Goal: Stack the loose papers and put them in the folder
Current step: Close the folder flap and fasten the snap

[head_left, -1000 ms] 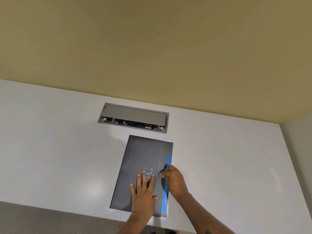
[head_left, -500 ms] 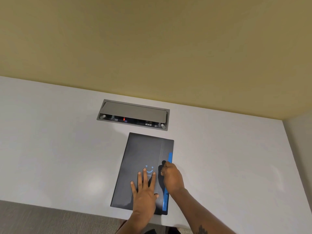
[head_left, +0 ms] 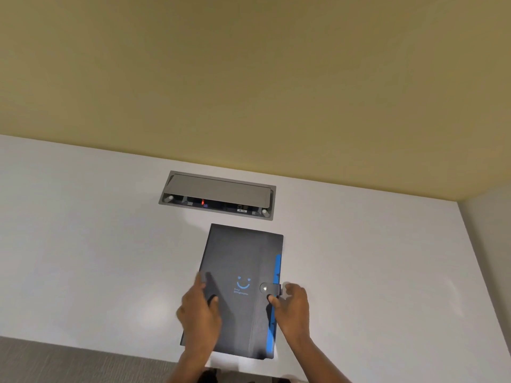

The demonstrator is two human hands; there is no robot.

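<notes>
A black folder (head_left: 240, 258) with a blue smile logo lies closed on the white table (head_left: 83, 244). Its snap tab (head_left: 269, 287) sits folded over the cover, and blue divider tabs (head_left: 277, 269) show along its right edge. My left hand (head_left: 199, 310) grips the folder's left edge, thumb on the cover. My right hand (head_left: 293, 308) holds the right edge just below the tab, thumb on top. No loose papers are in sight.
A grey recessed power box (head_left: 218, 196) with its lid ajar sits in the table just beyond the folder. A yellow wall (head_left: 249, 78) rises behind the table. Grey carpet (head_left: 55, 363) shows past the near table edge.
My left hand slid from flat on the cover to the folder's left edge. My right hand left the snap tab and went to the right edge; the tab now shows uncovered.
</notes>
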